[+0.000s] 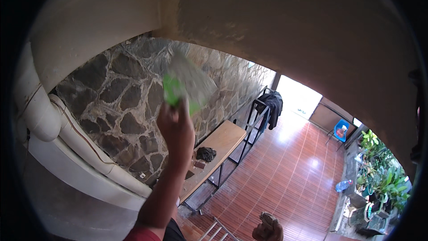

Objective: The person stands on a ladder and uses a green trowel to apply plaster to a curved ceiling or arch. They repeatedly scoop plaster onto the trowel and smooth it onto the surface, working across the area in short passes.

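Observation:
My left hand [176,118] is raised in front of the stone wall, at the end of a bare forearm with a red sleeve. It is closed on a putty knife [196,87] with a bright green handle part and a wide greyish blade, smeared by motion. Low in the view, my right hand [267,232] shows only in part. Its fingers are curled round a grey-brown lump [269,218] whose kind I cannot make out. Overhead, a broad concrete underside [285,22] bears a rough, patchy stain near its left end.
White pipes [84,129] run along the left. Below me stand a wooden bench [220,140] with a dark crumpled bag [206,154], a ladder [214,232], and a black rack [254,120] with a dark jacket [272,102]. A blue chair [342,129] and potted plants [388,183] line the tiled floor.

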A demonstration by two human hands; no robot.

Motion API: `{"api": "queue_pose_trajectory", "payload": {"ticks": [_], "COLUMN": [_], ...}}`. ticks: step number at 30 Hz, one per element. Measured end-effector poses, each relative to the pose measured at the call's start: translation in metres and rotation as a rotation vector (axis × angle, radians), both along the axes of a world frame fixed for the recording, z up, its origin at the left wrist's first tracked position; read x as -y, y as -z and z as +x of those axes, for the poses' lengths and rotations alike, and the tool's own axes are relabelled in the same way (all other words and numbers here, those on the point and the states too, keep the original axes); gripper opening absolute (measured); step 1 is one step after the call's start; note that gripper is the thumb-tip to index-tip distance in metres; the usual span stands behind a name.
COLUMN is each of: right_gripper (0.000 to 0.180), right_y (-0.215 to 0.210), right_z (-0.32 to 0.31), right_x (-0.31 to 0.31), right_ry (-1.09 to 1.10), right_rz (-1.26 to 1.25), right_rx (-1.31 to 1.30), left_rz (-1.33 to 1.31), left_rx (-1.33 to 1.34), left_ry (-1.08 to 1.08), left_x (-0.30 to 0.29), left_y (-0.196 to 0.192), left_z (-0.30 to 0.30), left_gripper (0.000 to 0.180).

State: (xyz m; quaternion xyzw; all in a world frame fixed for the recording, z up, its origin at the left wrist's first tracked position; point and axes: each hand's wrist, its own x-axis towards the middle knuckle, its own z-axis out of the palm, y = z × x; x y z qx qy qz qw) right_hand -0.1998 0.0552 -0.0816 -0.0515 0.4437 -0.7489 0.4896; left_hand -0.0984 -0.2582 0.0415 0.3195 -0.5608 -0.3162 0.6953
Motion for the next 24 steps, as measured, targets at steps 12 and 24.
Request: {"api": "queue_pose_trajectory", "payload": {"ticks": [12,24], "right_gripper": [0.051,0.041], "right_y": [0.025,0.019], "right_z": [0.002,0.019], "right_x": [0.017,0.046], "right_ry": [0.061,0.024], "right_rz": [0.158,0.157], "right_rx": [-0.053,-0.015], "left_rz": [-0.785,-0.843], "left_rx": [0.638,0.533], "left_ry": [-0.259,-0.139], "left_x": [0.127,0.12], "left_y": [-0.034,0.014], "left_z": [-0.104,-0.046], "left_gripper": [0.076,0.063]}}
